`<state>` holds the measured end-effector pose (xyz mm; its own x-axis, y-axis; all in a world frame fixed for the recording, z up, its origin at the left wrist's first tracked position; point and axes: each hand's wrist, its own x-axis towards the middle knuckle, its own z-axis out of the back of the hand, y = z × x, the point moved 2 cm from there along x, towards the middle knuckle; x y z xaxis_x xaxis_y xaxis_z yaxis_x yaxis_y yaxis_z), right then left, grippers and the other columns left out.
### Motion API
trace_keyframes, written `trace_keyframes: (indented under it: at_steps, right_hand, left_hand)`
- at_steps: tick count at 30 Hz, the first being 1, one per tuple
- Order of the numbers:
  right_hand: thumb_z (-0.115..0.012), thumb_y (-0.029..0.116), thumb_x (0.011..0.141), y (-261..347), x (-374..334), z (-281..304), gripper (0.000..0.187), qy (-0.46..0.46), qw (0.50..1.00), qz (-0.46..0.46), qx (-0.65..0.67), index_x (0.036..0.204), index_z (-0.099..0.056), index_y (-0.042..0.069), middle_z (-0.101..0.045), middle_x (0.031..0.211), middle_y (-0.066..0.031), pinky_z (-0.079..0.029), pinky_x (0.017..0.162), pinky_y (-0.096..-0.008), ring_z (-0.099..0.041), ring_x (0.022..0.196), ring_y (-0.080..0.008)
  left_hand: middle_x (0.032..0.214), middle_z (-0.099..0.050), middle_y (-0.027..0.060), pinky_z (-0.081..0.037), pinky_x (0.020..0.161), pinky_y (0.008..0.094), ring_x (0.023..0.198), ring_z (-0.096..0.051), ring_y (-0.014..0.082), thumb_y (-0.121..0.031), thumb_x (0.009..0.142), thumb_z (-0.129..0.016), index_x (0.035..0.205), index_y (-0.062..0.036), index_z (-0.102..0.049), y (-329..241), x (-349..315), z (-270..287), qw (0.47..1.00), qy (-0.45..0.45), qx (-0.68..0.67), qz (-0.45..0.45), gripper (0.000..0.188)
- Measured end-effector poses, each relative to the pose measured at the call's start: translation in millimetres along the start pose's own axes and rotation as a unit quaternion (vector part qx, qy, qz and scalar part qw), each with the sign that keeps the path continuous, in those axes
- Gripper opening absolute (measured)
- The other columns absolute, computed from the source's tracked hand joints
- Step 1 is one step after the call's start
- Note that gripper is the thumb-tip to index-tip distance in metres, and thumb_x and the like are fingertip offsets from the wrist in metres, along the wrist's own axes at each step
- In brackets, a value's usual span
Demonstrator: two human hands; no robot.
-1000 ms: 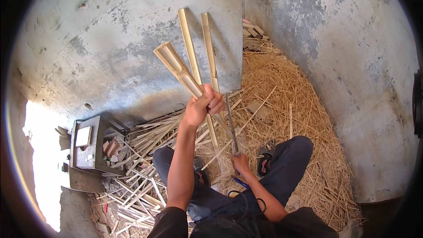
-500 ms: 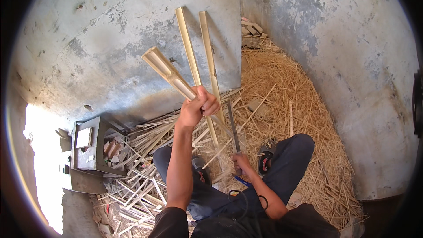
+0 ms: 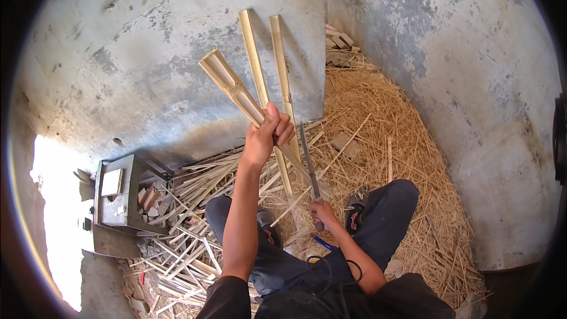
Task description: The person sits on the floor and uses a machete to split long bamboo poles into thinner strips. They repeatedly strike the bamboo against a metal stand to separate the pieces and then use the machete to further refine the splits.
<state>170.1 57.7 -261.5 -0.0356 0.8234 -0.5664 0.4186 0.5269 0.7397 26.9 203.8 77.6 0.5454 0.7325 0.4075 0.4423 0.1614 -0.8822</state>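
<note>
My left hand [image 3: 270,132] is closed around a split bamboo piece [image 3: 233,90], held slanting up and to the left with its hollow side showing. The bamboo's lower end runs down past my fist toward a long, narrow dark blade, a knife [image 3: 308,162]. My right hand [image 3: 322,214] grips this knife low between my knees, blade pointing up. Whether blade and bamboo touch, I cannot tell. Just behind my left hand, two more split bamboo lengths [image 3: 254,53] lean on the wall.
Bamboo strips [image 3: 204,183] lie heaped at left, and fine shavings [image 3: 390,106] cover the floor at right. A dark box-like stand [image 3: 127,212] is on the left, with broken pieces beside it. Bricks [image 3: 339,40] sit in the far corner. Worn walls [image 3: 147,53] enclose the place.
My left hand has risen slightly and shifted right with the bamboo piece. The knife's tip has moved a little up and left, and my right hand has barely moved.
</note>
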Motion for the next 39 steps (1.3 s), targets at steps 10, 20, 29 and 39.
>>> trace_keyframes:
  at_steps: [10, 20, 29, 39]
  right_hand:
    - [-0.06, 0.006, 0.088, 45.4, -17.0, -3.4, 0.014, -0.048, 0.99, 0.127, 0.045, 0.082, -0.049, 0.01, -0.041, 0.058, 0.0023, -0.033, 0.043, -0.0282, -0.038, 0.044, -0.0093]
    - [-0.059, 0.006, 0.089, -12.5, -22.3, 9.9, 0.014, -0.099, 0.994, -0.039, 0.015, 0.081, -0.049, 0.01, -0.039, 0.058, 0.0019, -0.032, 0.041, -0.029, -0.037, 0.043, -0.01]
    - [-0.057, 0.004, 0.089, 58.2, -35.8, -9.4, 0.012, -0.002, 0.984, 0.153, 0.092, 0.08, -0.05, 0.009, -0.04, 0.06, 0.002, -0.032, 0.043, -0.0284, -0.038, 0.046, -0.0088]
    - [-0.056, 0.004, 0.089, -56.9, -3.3, 26.6, 0.011, -0.094, 0.986, -0.11, 0.082, 0.08, -0.051, 0.007, -0.043, 0.058, 0.0014, -0.033, 0.043, -0.0289, -0.041, 0.046, -0.0105]
  left_hand:
    - [0.056, -0.027, -0.0034, -0.024, 0.052, 0.0287, 0.051, -0.025, 0.0096, -0.052, 0.109, -0.039, 0.065, -0.0136, -0.032, 2.1, 14.9, -10.2, 0.999, -0.025, 0.0, 0.029, 0.059]
    - [0.052, -0.024, -0.0029, -0.024, 0.051, 0.03, 0.048, -0.027, 0.012, -0.054, 0.109, -0.035, 0.06, -0.0141, -0.026, 2.5, 20.4, -24.3, 0.999, -0.02, 0.029, 0.039, 0.064]
    - [0.054, -0.023, -0.0031, -0.024, 0.051, 0.03, 0.048, -0.027, 0.0123, -0.052, 0.11, -0.036, 0.06, -0.0141, -0.026, 1.1, 18.1, -24.0, 0.999, -0.018, 0.02, 0.033, 0.063]
    - [0.055, -0.022, -0.004, -0.022, 0.051, 0.0298, 0.049, -0.025, 0.0122, -0.056, 0.109, -0.036, 0.06, -0.0154, -0.027, -0.4, 22.1, -18.5, 0.996, -0.082, 0.018, 0.04, 0.064]
